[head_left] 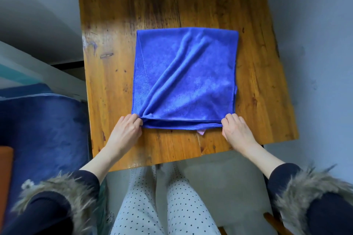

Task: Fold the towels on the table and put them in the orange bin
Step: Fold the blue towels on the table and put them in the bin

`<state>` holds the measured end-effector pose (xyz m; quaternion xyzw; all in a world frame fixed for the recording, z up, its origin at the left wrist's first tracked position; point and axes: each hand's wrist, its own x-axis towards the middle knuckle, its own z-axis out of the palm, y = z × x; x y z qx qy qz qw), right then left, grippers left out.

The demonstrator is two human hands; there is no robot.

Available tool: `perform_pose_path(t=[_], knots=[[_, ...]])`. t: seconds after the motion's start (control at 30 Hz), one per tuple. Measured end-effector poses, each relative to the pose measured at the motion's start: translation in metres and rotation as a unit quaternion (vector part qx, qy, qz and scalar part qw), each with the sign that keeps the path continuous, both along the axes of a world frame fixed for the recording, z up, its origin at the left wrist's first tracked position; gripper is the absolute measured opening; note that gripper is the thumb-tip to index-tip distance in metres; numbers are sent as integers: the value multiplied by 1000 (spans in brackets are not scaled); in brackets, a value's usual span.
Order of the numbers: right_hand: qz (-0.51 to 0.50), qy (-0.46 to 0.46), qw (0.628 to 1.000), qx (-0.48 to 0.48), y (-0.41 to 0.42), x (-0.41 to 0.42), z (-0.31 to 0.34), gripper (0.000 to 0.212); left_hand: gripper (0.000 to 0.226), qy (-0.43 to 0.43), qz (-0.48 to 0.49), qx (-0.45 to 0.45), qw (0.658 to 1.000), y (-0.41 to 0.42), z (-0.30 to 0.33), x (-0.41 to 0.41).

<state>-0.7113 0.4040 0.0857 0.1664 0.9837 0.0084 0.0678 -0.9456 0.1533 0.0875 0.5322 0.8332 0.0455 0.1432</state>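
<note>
Blue towel (pixel 184 80) lies folded at centre of wooden surface (pixel 118 25). My left hand (pixel 125 129) pinches its 7 o'clock corner, my right hand (pixel 237 131) pinches the 5 o'clock corner.

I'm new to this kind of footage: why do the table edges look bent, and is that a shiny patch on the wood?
In the head view, the wide-angle lens bows the table edges outward; a pale glare sits on the wood left of the blue towel; the fur cuffs at the bottom corners look slightly blurred, while both hands, left hand and right hand, stay sharp.
</note>
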Motion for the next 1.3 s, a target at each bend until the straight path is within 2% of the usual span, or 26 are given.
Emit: perform_pose_path(t=[0.07, 0.13, 0.2, 0.3, 0.43, 0.6, 0.83, 0.97, 1.13, 1.3], knots=[[-61, 52, 994, -81, 4, -3, 16, 25, 7, -61, 102, 58, 991, 5, 11, -5], [-145, 132, 968, -157, 11, -12, 35, 21, 8, -116, 204, 136, 962, 16, 30, -13], [-201, 196, 941, -191, 22, -24, 57, 22, 10, -125, 230, 199, 944, 34, 57, -25], [-223, 253, 919, -202, 43, -39, 101, 13, 11, -96, 173, 197, 960, 61, 107, -51], [-98, 286, 947, -112, 62, -51, 166, 17, 17, -10, 107, 171, 979, 77, 175, -86], [-10, 301, 953, -17, 71, -64, 229, 19, 23, 72, 86, 204, 972, 84, 248, -100], [-12, 339, 940, 24, 75, -78, 280, 24, 17, 109, 117, 279, 947, 76, 310, -102], [-11, 373, 928, 2, 80, -86, 306, 19, 17, 129, 115, 319, 932, 66, 339, -103], [-34, 445, 891, -87, 75, -96, 336, 15, 15, 140, 104, 336, 925, 51, 364, -113], [-89, 461, 859, -205, 78, -94, 349, 10, 10, 137, 45, 329, 933, 40, 374, -129]])
